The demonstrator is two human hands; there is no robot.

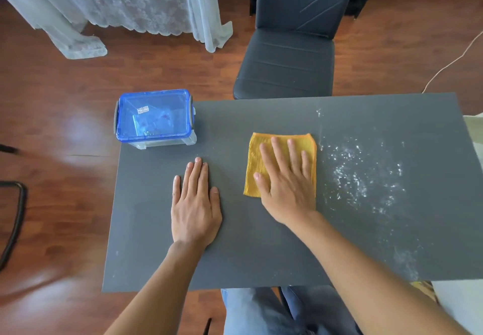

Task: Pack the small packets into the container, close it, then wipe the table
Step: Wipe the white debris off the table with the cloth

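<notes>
Right hand (286, 177) flat, fingers spread, presses cloth (254, 162) on surface (261, 243). White residue (366, 177) lies just right of cloth, nearer this hand. Left hand (196, 204) flat on surface. Box (154, 116) closed, far-left corner.

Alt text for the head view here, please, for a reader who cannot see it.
A right hand presses a folded yellow cloth flat on a dark grey table, beside white speckles. The left hand rests flat nearby; a closed blue-lidded container sits at the far left corner.

Left hand (196, 211) and right hand (286, 180) lie palm-down, fingers (277, 151) straight.
</notes>
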